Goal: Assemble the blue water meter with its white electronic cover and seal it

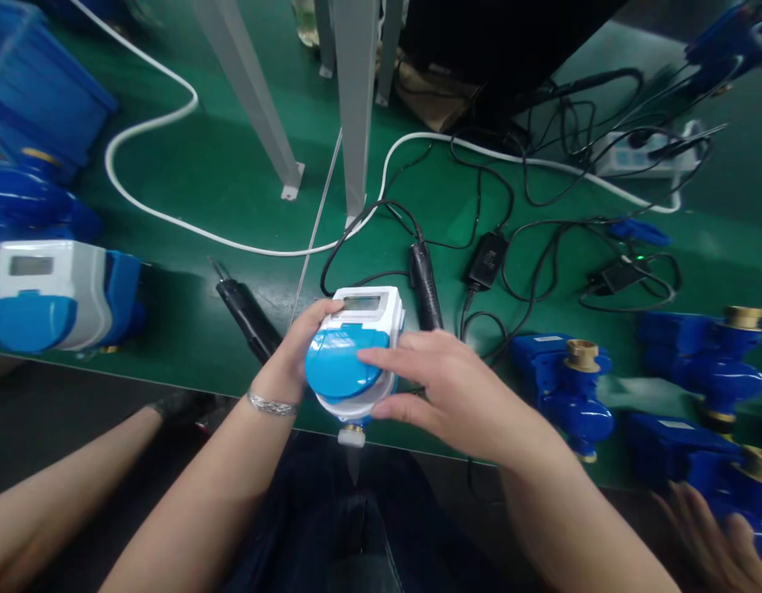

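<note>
A white and blue water meter (354, 346) with a small display on top sits at the near edge of the green table (232, 181). My left hand (294, 350), with a silver bracelet on the wrist, is wrapped round the meter's left side. My right hand (446, 383) grips its right side, the fingers lying across the round blue lid and the thumb under it. A brass stub shows at the meter's bottom end. Two black probes (425, 284) lie just behind it.
Another white and blue meter (53, 296) lies at the left. Several blue brass-fitted meter bodies (569, 387) lie at the right, where another person's hand (714, 527) reaches in. Black cables, an adapter (487, 259), a white cable, a power strip (640, 156) and grey metal legs (356, 107) fill the back.
</note>
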`<move>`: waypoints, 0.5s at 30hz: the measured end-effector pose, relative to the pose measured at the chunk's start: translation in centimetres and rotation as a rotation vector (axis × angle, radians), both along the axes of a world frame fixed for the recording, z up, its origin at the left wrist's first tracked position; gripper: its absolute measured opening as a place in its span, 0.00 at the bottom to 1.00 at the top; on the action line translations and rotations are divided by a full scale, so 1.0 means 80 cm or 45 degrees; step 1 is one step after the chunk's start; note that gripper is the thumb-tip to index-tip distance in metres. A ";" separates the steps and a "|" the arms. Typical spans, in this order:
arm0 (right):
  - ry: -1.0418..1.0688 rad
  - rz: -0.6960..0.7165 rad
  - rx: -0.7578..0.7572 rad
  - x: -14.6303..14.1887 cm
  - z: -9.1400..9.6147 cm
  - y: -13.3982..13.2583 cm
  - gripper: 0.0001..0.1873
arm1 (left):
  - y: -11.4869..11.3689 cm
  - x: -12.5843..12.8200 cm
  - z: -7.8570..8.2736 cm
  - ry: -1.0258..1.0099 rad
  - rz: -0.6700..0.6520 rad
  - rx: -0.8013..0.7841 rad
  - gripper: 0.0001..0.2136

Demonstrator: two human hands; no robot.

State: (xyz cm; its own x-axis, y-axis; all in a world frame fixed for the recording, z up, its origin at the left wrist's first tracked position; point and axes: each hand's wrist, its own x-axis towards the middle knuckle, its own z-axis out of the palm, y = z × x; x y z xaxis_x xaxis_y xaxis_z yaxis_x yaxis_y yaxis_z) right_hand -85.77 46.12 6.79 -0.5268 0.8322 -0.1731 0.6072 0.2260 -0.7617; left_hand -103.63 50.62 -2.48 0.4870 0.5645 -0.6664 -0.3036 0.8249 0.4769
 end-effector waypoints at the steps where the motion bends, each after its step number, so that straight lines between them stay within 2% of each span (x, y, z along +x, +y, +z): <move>1: 0.032 -0.078 -0.075 0.001 0.002 -0.013 0.17 | 0.003 -0.002 0.005 -0.041 0.003 -0.039 0.13; 4: 0.245 -0.284 -0.249 -0.001 0.002 -0.048 0.15 | 0.010 -0.007 0.016 -0.116 0.036 -0.047 0.14; 7: 0.412 -0.351 -0.323 -0.012 0.000 -0.071 0.20 | 0.010 -0.012 0.017 -0.161 0.067 -0.065 0.16; 10: 0.614 -0.331 -0.322 -0.025 0.002 -0.081 0.21 | 0.005 -0.017 0.009 -0.186 0.104 -0.087 0.17; 13: 0.898 -0.226 -0.322 -0.033 0.004 -0.083 0.18 | -0.001 -0.019 0.004 -0.192 0.155 -0.105 0.17; 15: 1.051 -0.186 -0.478 -0.038 0.001 -0.085 0.21 | -0.002 -0.018 0.008 -0.152 0.166 -0.063 0.18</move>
State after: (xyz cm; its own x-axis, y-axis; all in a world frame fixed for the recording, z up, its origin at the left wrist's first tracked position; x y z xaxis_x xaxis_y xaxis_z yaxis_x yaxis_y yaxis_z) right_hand -88.81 39.36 6.88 -0.4975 0.8653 -0.0609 -0.1592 -0.1600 -0.9742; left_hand -105.07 50.49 -1.86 0.4887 0.5964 -0.6367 -0.4617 0.7961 0.3913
